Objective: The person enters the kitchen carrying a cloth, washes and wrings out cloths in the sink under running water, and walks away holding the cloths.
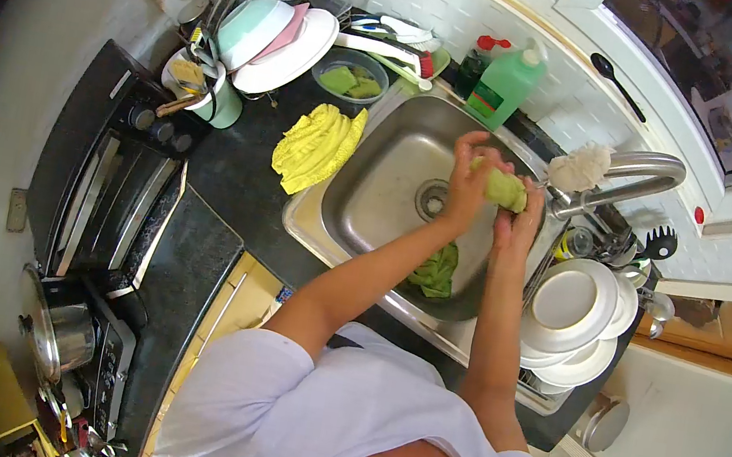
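Sink (372, 158) with handling under way: light-green bundle (506, 191), probably wet cloth, raised over right half of sink, clear of basin floor, between both hands. Left hand (467, 173): fingers curled about the bundle's far-left end. Right hand (518, 225): fingers bent around the near-right end; exact fingertip contact partly hidden. Progress, as judged from the arrangement: squeezing or wringing apparently in hand, not yet complete. Darker green cloth (437, 272) crumpled on sink floor toward the near side, untouched by either hand, apparently left over. Yellow cloth (316, 150) bunched on counter (250, 150) just left of sink, perhaps already dealt with; cannot tell from appearance alone. White plates (563, 301) stacked just right of sink, seemingly set aside. Bowl (358, 61) with green pieces (339, 81) beside far-left corner of sink; green bottle (506, 84) at far edge, apart from hands. Faucet (672, 172) at far-right corner of sink, white wrap (580, 168) on its end; cannot make out running water.
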